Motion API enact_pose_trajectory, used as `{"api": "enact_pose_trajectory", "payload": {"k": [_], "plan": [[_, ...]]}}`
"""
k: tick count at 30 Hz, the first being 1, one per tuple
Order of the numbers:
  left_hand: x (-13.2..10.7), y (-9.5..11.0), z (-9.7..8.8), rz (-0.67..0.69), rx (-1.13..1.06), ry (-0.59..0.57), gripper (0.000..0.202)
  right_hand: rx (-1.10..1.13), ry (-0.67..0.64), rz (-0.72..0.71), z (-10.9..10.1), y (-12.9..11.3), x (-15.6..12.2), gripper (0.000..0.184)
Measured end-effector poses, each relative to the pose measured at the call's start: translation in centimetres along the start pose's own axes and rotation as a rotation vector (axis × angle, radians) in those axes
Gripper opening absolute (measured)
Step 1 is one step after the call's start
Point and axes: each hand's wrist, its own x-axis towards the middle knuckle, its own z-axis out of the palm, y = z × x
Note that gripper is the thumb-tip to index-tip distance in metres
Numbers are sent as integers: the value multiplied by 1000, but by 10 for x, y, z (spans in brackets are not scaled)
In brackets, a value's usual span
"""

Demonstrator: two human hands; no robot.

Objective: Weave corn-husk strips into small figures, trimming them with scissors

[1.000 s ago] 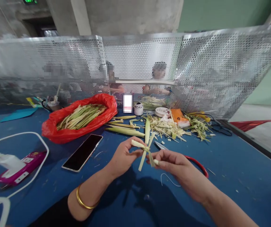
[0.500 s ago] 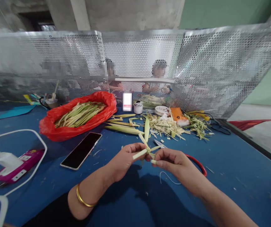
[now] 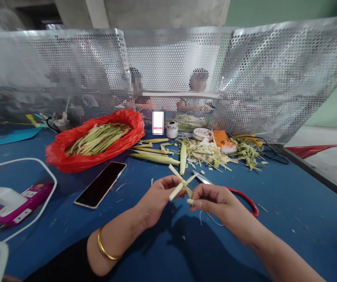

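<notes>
Above the blue table (image 3: 288, 211) my left hand (image 3: 156, 197) and my right hand (image 3: 213, 201) meet at a small knot of pale green leaf strips (image 3: 181, 183). Both hands pinch it, the left from the left side, the right at its lower right end. Strip ends stick out up and to the left. A gold bangle (image 3: 105, 247) sits on my left wrist. Scissors with red handles (image 3: 244, 197) lie on the table just behind my right hand.
A red bag of leaf strips (image 3: 94, 140) lies at the back left, a black phone (image 3: 100, 184) in front of it. A pink device with white cable (image 3: 18, 201) sits far left. Loose leaves and trimmings (image 3: 206, 154) lie beyond the hands. People sit behind a perforated metal screen (image 3: 171, 70).
The strip piece has been turned and drawn tighter between my hands; its long ends now stick out less. Both hands stay close together in nearly the same place.
</notes>
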Motion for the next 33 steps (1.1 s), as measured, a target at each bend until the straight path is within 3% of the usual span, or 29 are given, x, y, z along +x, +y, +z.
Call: {"api": "enact_pose_trajectory", "payload": {"k": [6, 12, 20, 26, 31, 33], "plan": [[0, -1, 1, -34, -91, -22, 28, 82, -7, 30, 2, 1, 1, 20], [2, -2, -8, -14, -169, -20, 33, 104, 2, -39, -9, -6, -2, 22], [1, 1, -9, -26, -176, -48, 26, 41, 265, -157, -29, -5, -5, 18], [-1, 1, -10, -26, -75, -101, 24, -196, 139, -264, -19, -7, -5, 14], [1, 0, -8, -27, -45, -134, 23, -281, 140, -335, -13, -6, -4, 13], [2, -1, -7, -7, -41, -88, 26, -292, 162, -327, -12, -4, -4, 11]]}}
